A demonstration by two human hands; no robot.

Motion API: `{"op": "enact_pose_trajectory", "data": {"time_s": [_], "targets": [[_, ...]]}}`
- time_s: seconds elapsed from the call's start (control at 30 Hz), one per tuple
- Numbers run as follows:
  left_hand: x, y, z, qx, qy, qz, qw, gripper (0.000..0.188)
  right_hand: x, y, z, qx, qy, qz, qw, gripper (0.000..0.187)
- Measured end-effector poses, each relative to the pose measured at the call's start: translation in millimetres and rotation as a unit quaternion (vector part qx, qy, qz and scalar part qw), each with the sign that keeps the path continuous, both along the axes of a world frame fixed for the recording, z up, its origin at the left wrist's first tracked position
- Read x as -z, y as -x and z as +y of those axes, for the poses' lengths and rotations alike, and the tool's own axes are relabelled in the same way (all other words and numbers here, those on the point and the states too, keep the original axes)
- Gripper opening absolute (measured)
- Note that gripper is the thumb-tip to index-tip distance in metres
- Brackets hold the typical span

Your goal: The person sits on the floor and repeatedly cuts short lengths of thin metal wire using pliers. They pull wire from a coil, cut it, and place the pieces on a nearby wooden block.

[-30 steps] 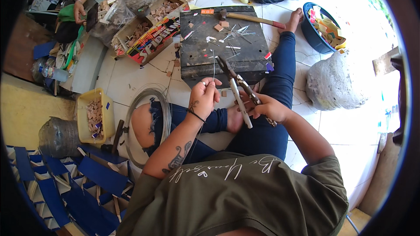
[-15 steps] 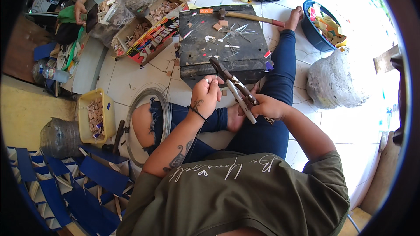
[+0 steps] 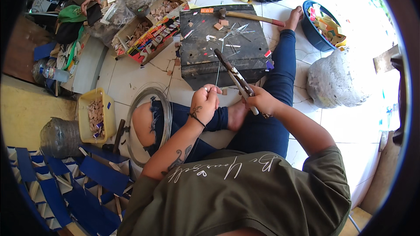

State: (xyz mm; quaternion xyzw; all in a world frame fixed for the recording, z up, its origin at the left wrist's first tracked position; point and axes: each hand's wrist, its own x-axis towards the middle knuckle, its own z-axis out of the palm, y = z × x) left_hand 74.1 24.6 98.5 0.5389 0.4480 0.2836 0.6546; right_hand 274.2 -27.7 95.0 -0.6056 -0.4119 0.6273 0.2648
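My left hand (image 3: 204, 103) is closed in a pinch on a thin metal wire (image 3: 219, 66). The wire stands up from the fingers and reaches over a dark box-like block (image 3: 197, 54). My right hand (image 3: 261, 101) grips the handles of worn pliers (image 3: 235, 75), brown with whitish patches. Their head lies over the block's near edge, close beside the wire. Around my bent left knee lies a coil of wire (image 3: 165, 120). Short cut wire pieces (image 3: 242, 32) and small wooden squares (image 3: 218, 26) are scattered on the block, with a hammer (image 3: 251, 17) across its far edge.
A yellow basin (image 3: 109, 124) and a cardboard box (image 3: 151, 43) hold small wooden pieces. Blue panels (image 3: 103, 175) are stacked at lower left. A blue tub (image 3: 313, 32) and a wrapped bundle (image 3: 334, 81) stand right. Other people sit at the far side.
The pliers' handles have come closer together, and the right hand has shifted slightly up and left. More wire now extends from my left hand. A person's hand at far left moved up and right.
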Motion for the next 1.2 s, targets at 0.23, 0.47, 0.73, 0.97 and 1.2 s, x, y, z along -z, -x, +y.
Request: {"op": "enact_pose_trajectory", "data": {"time_s": [0.23,0.47,0.73,0.97,1.2], "targets": [[1,-8,3,-0.011,0.040,-0.015,0.999,0.022,0,4,4,-0.002,-0.006,-0.057,0.998,0.033],[-2,-2,10,-0.016,0.009,-0.035,0.999,0.024,-10,-4,-9,-0.052,-0.021,0.081,0.995,0.050],[-5,-8,12,-0.005,-0.049,-0.003,0.999,0.023,-24,-8,-20,-0.096,0.009,0.128,0.987,0.074],[-7,-7,12,0.004,-0.115,0.034,0.993,0.021,-25,-8,-13,-0.120,-0.004,0.098,0.988,0.044],[-5,-6,14,0.017,-0.021,-0.005,1.000,0.022,-9,-7,-12,-0.087,-0.060,0.043,0.994,0.031]]}}
